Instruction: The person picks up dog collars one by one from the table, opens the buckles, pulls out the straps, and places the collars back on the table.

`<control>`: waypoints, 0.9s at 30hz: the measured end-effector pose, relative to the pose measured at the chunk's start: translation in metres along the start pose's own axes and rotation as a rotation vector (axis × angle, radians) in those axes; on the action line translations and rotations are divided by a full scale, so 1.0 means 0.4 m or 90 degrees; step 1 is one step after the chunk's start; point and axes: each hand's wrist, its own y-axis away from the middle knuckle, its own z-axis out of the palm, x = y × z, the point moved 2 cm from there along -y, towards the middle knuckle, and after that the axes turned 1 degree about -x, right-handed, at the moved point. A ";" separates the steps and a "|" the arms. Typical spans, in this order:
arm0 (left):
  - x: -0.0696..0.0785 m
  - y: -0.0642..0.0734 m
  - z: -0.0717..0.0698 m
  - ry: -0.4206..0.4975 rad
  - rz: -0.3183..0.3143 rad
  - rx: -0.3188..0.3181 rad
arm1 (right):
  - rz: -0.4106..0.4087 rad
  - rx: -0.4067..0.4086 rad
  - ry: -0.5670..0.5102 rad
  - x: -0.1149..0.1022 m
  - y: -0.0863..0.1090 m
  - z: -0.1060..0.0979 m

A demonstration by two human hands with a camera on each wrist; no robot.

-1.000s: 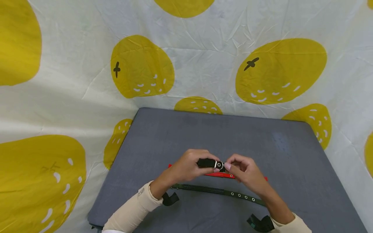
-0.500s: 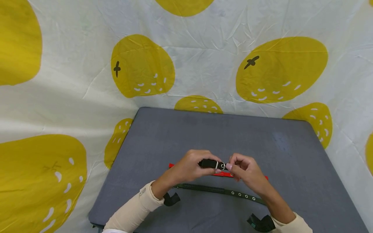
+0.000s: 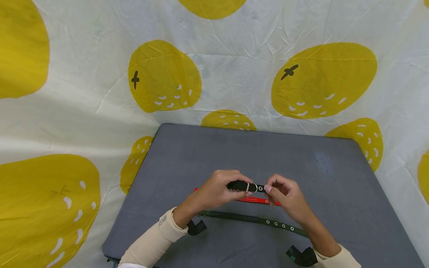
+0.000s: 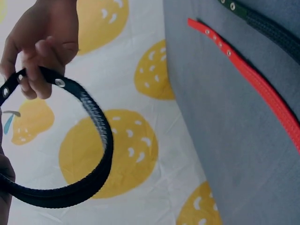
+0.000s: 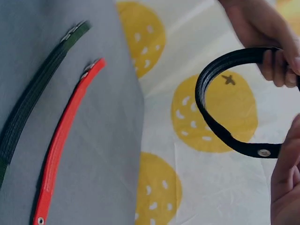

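A black dog collar (image 3: pixel 238 185) is raised over the table, its metal buckle and D-ring facing up. My left hand (image 3: pixel 216 190) grips it just behind the buckle, between thumb and fingers. With thumb and forefinger, my right hand (image 3: pixel 287 193) pinches the eyelet strap on the other side of the ring; one eyelet shows between ring and fingertips. The left wrist view shows the collar (image 4: pixel 107 154) bent into a wide loop that hangs between both hands. In the right wrist view the loop (image 5: pixel 201 89) is padded along its middle.
A red collar (image 3: pixel 255 200) lies flat on the grey table (image 3: pixel 214 156) just beyond the hands' lower edge. Nearer the body is a dark green collar (image 3: pixel 234 216) with several eyelets. White cloth (image 3: pixel 231 82) printed with yellow fruit hangs behind and at the sides.
My right hand has shifted slightly right, away from the buckle, and more of the black strap with its eyelet shows past the ring. The left hand keeps its grip nearly in place.
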 end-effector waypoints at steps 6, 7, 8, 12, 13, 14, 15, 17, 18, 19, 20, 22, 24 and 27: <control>-0.003 -0.001 0.007 0.002 -0.008 -0.021 | 0.014 -0.018 0.048 -0.002 -0.002 0.013; -0.003 -0.001 0.008 0.002 -0.007 -0.021 | 0.012 -0.019 0.045 -0.003 -0.003 0.016; -0.003 -0.002 0.008 0.000 -0.005 -0.020 | 0.013 -0.017 0.047 -0.005 -0.004 0.017; -0.002 -0.005 0.011 -0.002 0.001 -0.013 | 0.020 -0.012 0.056 -0.007 -0.006 0.022; -0.001 -0.006 0.011 -0.001 0.001 -0.011 | 0.027 -0.010 0.059 -0.007 -0.007 0.022; 0.000 -0.007 0.011 -0.001 0.002 -0.009 | 0.031 -0.008 0.062 -0.006 -0.006 0.022; 0.000 -0.007 0.012 -0.001 0.003 -0.008 | 0.034 -0.005 0.063 -0.005 -0.006 0.021; 0.002 -0.009 0.013 -0.002 0.005 -0.005 | 0.033 0.006 0.063 -0.003 -0.007 0.020; 0.002 -0.010 0.013 -0.003 0.006 -0.004 | 0.027 0.010 0.060 -0.003 -0.007 0.019; 0.003 -0.010 0.014 -0.005 0.006 -0.003 | 0.018 0.015 0.057 -0.002 -0.007 0.018; 0.002 -0.010 0.014 -0.004 0.004 -0.002 | 0.007 0.020 0.054 -0.002 -0.008 0.017; 0.001 -0.010 0.014 0.002 -0.004 0.000 | -0.011 0.031 0.045 -0.001 -0.009 0.015; 0.000 -0.008 0.012 0.013 -0.015 0.001 | -0.023 0.038 0.045 -0.002 -0.010 0.013; 0.000 -0.008 0.009 0.028 -0.033 0.003 | -0.006 0.038 0.059 -0.002 -0.011 0.008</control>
